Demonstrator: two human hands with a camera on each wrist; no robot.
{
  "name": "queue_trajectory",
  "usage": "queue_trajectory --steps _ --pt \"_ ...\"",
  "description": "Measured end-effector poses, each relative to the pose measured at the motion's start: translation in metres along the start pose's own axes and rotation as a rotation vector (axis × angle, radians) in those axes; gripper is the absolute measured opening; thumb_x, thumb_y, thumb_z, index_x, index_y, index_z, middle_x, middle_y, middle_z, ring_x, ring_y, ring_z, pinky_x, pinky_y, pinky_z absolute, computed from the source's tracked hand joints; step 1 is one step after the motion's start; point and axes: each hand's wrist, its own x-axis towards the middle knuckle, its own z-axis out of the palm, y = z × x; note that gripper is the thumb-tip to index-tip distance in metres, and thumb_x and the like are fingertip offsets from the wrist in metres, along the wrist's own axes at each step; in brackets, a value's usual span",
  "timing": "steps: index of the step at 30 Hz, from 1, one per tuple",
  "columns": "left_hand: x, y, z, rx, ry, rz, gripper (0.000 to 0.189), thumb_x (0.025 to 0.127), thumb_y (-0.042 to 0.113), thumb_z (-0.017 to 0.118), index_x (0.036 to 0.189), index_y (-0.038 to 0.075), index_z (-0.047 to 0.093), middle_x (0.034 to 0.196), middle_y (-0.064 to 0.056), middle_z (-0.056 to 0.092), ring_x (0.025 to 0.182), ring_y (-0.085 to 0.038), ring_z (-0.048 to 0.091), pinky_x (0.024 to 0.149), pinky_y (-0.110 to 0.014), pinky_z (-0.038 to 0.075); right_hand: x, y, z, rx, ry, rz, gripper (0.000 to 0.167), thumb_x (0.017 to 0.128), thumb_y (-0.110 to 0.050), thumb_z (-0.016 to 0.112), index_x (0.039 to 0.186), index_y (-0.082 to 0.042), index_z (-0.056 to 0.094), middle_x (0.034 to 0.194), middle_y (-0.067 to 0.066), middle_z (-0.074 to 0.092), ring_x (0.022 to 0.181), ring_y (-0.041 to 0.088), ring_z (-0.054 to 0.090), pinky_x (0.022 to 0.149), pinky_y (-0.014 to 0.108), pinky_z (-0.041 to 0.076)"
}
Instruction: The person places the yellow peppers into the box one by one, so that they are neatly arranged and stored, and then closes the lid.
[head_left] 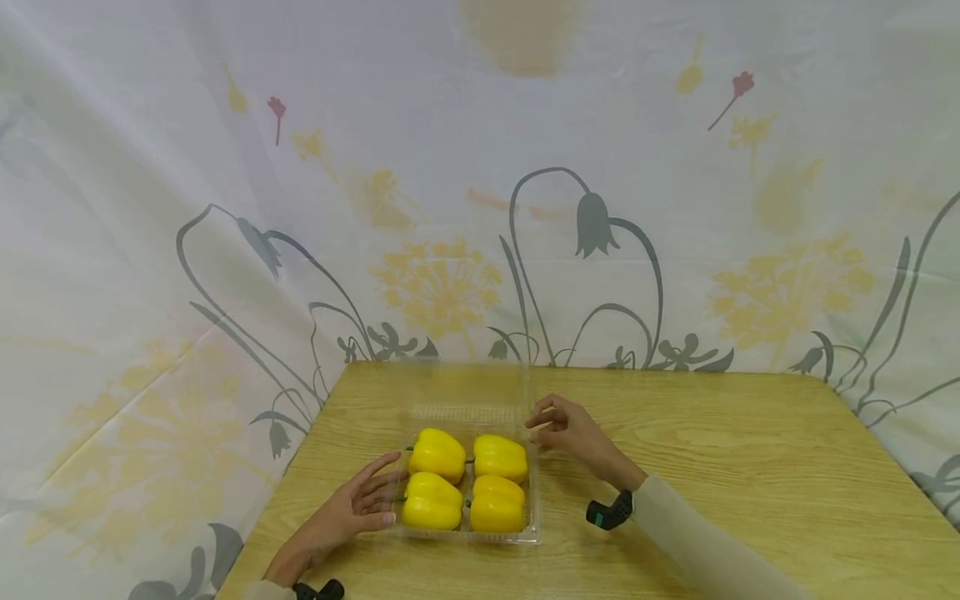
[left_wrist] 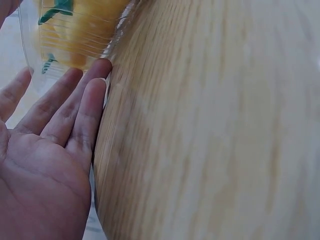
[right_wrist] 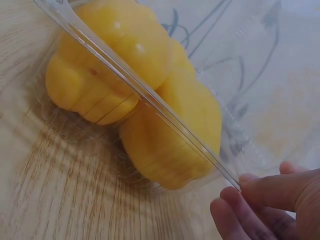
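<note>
A clear plastic clamshell container [head_left: 534,530] stands on the table with its lid [head_left: 468,385] tipped back. Inside sit several yellow bell peppers [head_left: 433,502] with green stems. My left hand [head_left: 352,507] is at the container's left side, its fingers straight. In the left wrist view the fingertips [left_wrist: 102,67] touch the ribbed plastic wall. At the far right corner is my right hand [head_left: 566,433]. The right wrist view shows its thumb and a finger [right_wrist: 231,197] pinching the thin rim [right_wrist: 165,112].
The wooden table [head_left: 712,467] extends far to the right of the container. Behind it hangs a pale cloth [head_left: 450,167] printed with flowers. Black bands with small devices [head_left: 609,510] are on both wrists.
</note>
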Motion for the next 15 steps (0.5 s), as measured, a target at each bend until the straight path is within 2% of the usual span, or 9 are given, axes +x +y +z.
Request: queue_trajectory --steps 3,7,12,15 --pt "0.000 0.000 0.001 -0.005 0.004 -0.005 0.082 0.103 0.012 0.065 0.167 0.022 0.015 0.162 -0.025 0.031 0.141 -0.034 0.045 0.107 -0.032 0.048 -0.001 0.001 0.000 -0.024 -0.011 -0.004 0.022 0.101 -0.005 0.066 0.120 0.000 0.058 0.125 0.024 0.061 0.106 0.034 0.067 0.086 0.046 0.061" --pt "0.000 0.000 0.002 -0.015 0.008 -0.016 0.082 0.103 0.010 0.065 0.167 0.024 0.016 0.163 -0.023 0.032 0.143 -0.036 0.043 0.107 -0.030 0.048 -0.004 0.002 0.000 -0.025 -0.019 0.012 0.016 0.101 -0.002 0.064 0.117 -0.002 0.060 0.122 0.019 0.060 0.105 0.032 0.066 0.087 0.052 0.060" --pt "0.000 0.001 0.001 -0.004 0.006 0.001 0.082 0.103 0.010 0.065 0.167 0.019 0.015 0.162 -0.025 0.032 0.142 -0.034 0.044 0.107 -0.029 0.048 -0.009 0.002 0.000 -0.039 -0.031 0.012 0.016 0.103 -0.011 0.064 0.117 -0.004 0.060 0.124 0.018 0.060 0.106 0.029 0.065 0.085 0.051 0.060" --pt "-0.001 0.001 0.001 0.000 0.008 0.017 0.082 0.102 0.009 0.065 0.167 0.017 0.014 0.161 -0.028 0.032 0.140 -0.032 0.047 0.106 -0.030 0.048 -0.012 0.004 0.000 -0.045 -0.034 0.010 0.016 0.106 -0.014 0.059 0.119 -0.004 0.060 0.123 0.019 0.061 0.103 0.031 0.065 0.084 0.049 0.060"
